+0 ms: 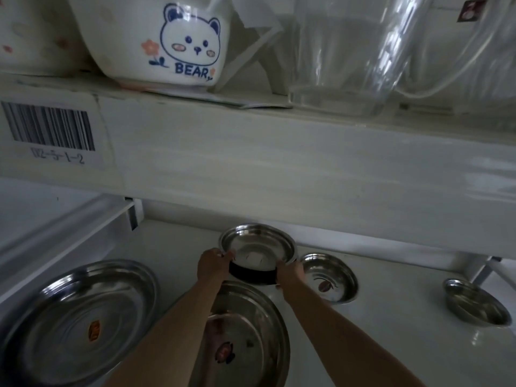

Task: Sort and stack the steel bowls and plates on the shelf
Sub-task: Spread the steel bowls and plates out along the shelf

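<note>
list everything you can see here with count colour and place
steel bowl: 1, silver, back centre of lower shelf, held in both hands
steel plates: 2, silver, front left and front centre
small steel bowls: 2, silver, right of held bowl and far right
bear bowl: 1, white with blue print, upper shelf
glass jug: 1, clear, upper shelf right
barcode label: 1, black on white, shelf edge left
left hand: grip on bowl's left rim
right hand: grip on bowl's right rim

Upper shelf: white ceramic bowl [164, 40] with blue bear face, orange flower, word "BEAR". Paler bowl [30, 32] just beside it, far left. Clear glass jug [343, 57] to the right. Barcode label [49, 129] on shelf front edge, left; printed code blurred.
</note>
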`<state>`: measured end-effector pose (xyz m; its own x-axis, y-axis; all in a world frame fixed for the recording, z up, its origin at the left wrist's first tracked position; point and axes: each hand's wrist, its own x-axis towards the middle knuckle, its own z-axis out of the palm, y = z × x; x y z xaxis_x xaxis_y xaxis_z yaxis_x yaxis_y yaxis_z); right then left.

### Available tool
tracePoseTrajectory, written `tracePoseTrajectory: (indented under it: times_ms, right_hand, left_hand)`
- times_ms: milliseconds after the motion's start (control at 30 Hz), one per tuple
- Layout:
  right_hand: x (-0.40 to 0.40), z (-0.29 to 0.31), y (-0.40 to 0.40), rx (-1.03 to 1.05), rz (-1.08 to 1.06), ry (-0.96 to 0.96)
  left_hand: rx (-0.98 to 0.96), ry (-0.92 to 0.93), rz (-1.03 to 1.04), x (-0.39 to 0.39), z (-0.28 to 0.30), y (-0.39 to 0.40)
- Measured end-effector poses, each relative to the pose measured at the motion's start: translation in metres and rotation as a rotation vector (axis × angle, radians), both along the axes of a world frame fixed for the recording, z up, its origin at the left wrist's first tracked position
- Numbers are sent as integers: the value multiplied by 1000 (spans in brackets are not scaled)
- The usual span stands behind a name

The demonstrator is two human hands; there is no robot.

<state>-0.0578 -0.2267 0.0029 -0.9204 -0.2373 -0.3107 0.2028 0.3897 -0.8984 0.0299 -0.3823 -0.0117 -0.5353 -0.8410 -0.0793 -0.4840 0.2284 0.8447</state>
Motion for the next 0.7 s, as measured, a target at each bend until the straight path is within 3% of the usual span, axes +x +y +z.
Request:
tracePoseTrajectory:
  times_ms: [233,400,500,700]
  right_hand:
    - [-2,-7,-3,162,-57,71]
    - [-11,-25,-4,105,-135,43]
    - [-35,-64,-9,61,-165,23]
    - [8,-24,8,-47,-226,-12]
  left_hand:
    - [12,48,-32,-2,-10,-7]
    - [-26,-1,-46,-4,-10,-6]
    - [1,2,-40,-5,-10,-6]
    - [56,12,-46,-8,-16,-11]
